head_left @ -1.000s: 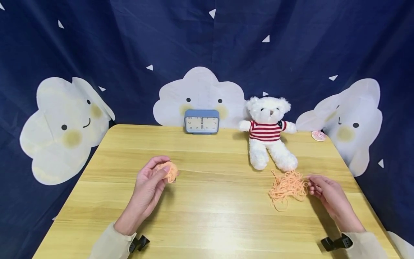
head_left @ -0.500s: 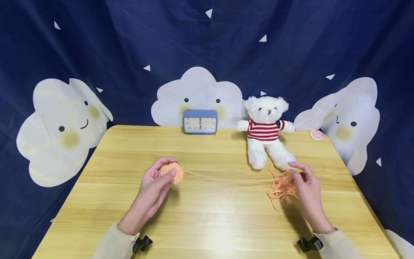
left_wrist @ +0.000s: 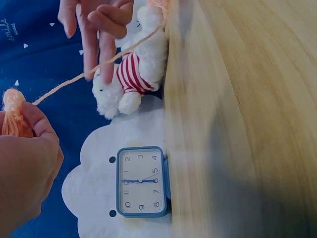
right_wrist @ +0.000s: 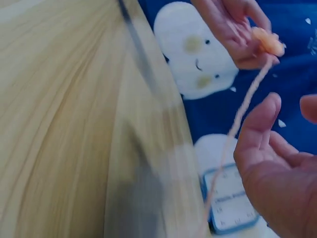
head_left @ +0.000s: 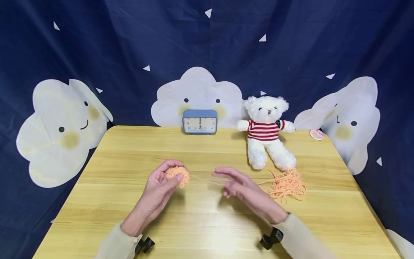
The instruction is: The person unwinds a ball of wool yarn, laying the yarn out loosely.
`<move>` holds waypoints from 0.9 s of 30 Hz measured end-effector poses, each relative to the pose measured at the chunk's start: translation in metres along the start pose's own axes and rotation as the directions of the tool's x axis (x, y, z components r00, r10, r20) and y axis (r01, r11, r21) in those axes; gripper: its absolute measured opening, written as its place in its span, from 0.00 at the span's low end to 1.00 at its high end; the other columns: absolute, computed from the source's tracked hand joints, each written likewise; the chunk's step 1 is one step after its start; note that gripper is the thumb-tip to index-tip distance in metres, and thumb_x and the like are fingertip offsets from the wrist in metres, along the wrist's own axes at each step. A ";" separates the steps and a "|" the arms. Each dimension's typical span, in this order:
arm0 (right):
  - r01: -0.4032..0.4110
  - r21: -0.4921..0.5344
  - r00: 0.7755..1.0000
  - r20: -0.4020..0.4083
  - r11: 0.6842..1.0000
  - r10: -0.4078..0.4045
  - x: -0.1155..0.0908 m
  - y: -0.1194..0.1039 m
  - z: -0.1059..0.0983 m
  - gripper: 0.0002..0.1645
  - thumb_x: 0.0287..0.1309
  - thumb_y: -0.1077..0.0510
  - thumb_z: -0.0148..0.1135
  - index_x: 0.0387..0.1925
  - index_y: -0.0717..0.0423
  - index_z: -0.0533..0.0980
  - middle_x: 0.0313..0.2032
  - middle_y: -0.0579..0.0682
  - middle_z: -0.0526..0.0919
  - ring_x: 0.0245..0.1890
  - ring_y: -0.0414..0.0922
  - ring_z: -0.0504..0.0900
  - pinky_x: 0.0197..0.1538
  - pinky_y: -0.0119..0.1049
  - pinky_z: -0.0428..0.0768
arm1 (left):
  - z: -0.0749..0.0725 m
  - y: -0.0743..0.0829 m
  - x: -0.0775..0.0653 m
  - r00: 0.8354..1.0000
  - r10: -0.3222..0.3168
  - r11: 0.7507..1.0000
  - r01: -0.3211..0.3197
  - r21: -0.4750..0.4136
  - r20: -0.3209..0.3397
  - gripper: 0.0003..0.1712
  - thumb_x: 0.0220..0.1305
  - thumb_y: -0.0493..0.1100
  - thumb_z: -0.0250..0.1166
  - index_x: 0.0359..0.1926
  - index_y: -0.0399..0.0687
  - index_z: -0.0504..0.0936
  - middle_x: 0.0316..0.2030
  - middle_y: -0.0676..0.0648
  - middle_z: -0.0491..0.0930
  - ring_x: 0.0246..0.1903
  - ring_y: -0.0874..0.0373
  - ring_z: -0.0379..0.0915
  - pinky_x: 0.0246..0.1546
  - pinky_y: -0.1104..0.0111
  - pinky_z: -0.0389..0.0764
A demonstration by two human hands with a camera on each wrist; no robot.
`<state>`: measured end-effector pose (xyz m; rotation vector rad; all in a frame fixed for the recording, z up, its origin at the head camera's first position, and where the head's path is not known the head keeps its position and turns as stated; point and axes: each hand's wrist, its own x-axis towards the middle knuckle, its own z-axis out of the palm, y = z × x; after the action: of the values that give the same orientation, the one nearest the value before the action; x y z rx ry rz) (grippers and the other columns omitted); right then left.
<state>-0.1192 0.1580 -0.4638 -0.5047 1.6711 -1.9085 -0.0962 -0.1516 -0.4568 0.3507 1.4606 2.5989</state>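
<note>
A small wound ball of peach yarn [head_left: 178, 175] is held between the thumb and fingers of my left hand [head_left: 156, 192], above the table's left-centre. From it one yarn strand [left_wrist: 62, 86] stretches rightward past my right hand [head_left: 247, 190] to a loose, tangled yarn pile [head_left: 288, 184] on the table. My right hand hovers between ball and pile, its thumb and fingers apart. In the left wrist view the strand crosses its extended fingers [left_wrist: 90, 54]. The right wrist view shows the strand [right_wrist: 242, 109] running taut from the ball past the fingers.
On the wooden table [head_left: 129, 144], a blue clock [head_left: 199, 125] stands at the back edge. A white teddy bear [head_left: 265, 132] in a striped sweater sits just behind the yarn pile. A round pink disc [head_left: 317, 134] lies at the back right corner, before a dark blue curtain [head_left: 129, 43].
My right hand has moved left from beside the yarn pile toward the left hand, its fingers spreading. The left hand has shifted slightly right with the ball. A strand now spans ball and pile.
</note>
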 end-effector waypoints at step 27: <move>0.261 -0.104 0.955 -0.119 0.960 -0.272 -0.029 -0.025 -0.017 0.13 0.84 0.66 0.51 0.49 0.62 0.84 0.32 0.44 0.77 0.33 0.38 0.74 0.37 0.29 0.77 | -0.004 0.000 -0.004 1.000 0.001 1.000 -0.001 0.020 -0.017 0.24 0.73 0.23 0.63 0.68 0.31 0.75 0.58 0.40 0.80 0.47 0.55 0.83 0.48 0.67 0.88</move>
<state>-0.1111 0.1914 -0.4394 -0.6822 1.8572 -2.1062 -0.0932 -0.1562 -0.4597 0.3328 1.4937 2.5957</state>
